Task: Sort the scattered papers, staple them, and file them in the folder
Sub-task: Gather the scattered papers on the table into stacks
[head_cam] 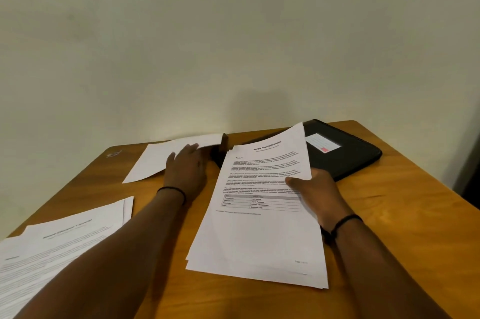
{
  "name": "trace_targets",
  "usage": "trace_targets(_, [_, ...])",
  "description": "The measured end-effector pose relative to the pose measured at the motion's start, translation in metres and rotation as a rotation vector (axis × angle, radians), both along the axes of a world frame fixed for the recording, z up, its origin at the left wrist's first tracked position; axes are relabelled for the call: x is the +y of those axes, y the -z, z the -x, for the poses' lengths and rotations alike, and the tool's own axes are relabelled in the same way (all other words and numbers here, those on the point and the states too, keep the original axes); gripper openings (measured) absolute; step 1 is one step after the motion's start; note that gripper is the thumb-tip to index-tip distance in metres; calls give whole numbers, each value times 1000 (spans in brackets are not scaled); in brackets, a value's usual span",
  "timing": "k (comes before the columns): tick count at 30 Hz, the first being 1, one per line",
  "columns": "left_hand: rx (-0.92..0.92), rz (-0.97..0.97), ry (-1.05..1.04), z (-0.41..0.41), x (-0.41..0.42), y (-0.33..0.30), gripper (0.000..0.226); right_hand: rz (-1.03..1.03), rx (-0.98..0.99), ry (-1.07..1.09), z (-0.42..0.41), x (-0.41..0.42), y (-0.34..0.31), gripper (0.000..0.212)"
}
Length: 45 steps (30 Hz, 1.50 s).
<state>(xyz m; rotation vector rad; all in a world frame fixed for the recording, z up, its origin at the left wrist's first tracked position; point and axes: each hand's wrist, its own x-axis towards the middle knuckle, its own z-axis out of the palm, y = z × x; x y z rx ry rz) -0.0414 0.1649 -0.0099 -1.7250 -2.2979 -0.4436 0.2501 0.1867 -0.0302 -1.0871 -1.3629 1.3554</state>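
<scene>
The right hand (315, 188) pinches the right edge of the Financial Statement stack (259, 214), thumb on top, its far end lifted over the black folder (345, 155); the sheets are fanned and could slip apart. Left of the stack, the left hand (185, 166) reaches flat-fingered for 1 loose sheet (155, 160) draped over a dark object, likely the stapler (220, 148), which it could knock; bare table (389, 227) lies right of the stack.

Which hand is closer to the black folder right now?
Right. The right hand grips the printed stack's edge just in front of the black folder; the left hand rests on a blank sheet farther left.
</scene>
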Motion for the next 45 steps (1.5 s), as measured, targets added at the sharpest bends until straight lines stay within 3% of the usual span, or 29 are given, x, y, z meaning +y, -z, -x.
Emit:
trace_targets(4, [-47, -662, 169, -2, -21, -58, 24, -20, 8, 7, 1, -1, 0, 19])
trace_targets(7, [-342, -856, 275, -1, -42, -111, 26, -26, 13, 20, 1, -2, 0, 20])
trace_targets(9, [-645, -886, 341, -2, -57, -138, 34, -16, 30, 28, 1, -4, -2, 19])
trace_targets(15, [-1268, -990, 341, -4, -87, -149, 46, -15, 54, 31, -1, -14, -7, 16])
trace_targets(18, [-1318, -935, 208, -8, -86, -119, 53, -24, 77, 20, -5, -20, -9, 25])
trace_targets(23, [-1496, -662, 55, -34, -84, -65, 74, 22, 118, -53, -9, -21, -14, 22])
trace_targets(26, [-1649, -776, -130, -32, -78, -45, 60, 11, 162, 12, -6, -17, -12, 21])
trace_targets(29, [-1452, -688, -397, -52, -71, -27, 67, 66, 229, 73, -4, -11, -8, 17])
trace_targets(32, [-1503, -587, -340, -85, -72, -17, 81, 109, 284, 130, -3, -8, -9, 15])
trace_targets(34, [-1345, -444, -288, -87, -74, -12, 80, 125, 317, 176, -5, -6, -10, 12])
trace_targets(36, [-1011, -234, -278, -74, -79, -12, 74, 159, 349, 196, -6, -4, -11, 9])
trace_targets(38, [-490, 46, -323, -65, -88, -10, 73, 195, 329, 190, -6, -3, -11, 10])
trace_targets(40, [-123, 171, -186, -64, -96, -4, 76, 199, 277, 186, -5, -4, -12, 10])
trace_targets(42, [-32, 280, 44, -65, -97, 5, 80, 194, 245, 185, -4, -4, -13, 11])
trace_targets(45, [-96, 412, 196, -71, -97, 14, 91, 200, 220, 186, -4, -6, -15, 11])
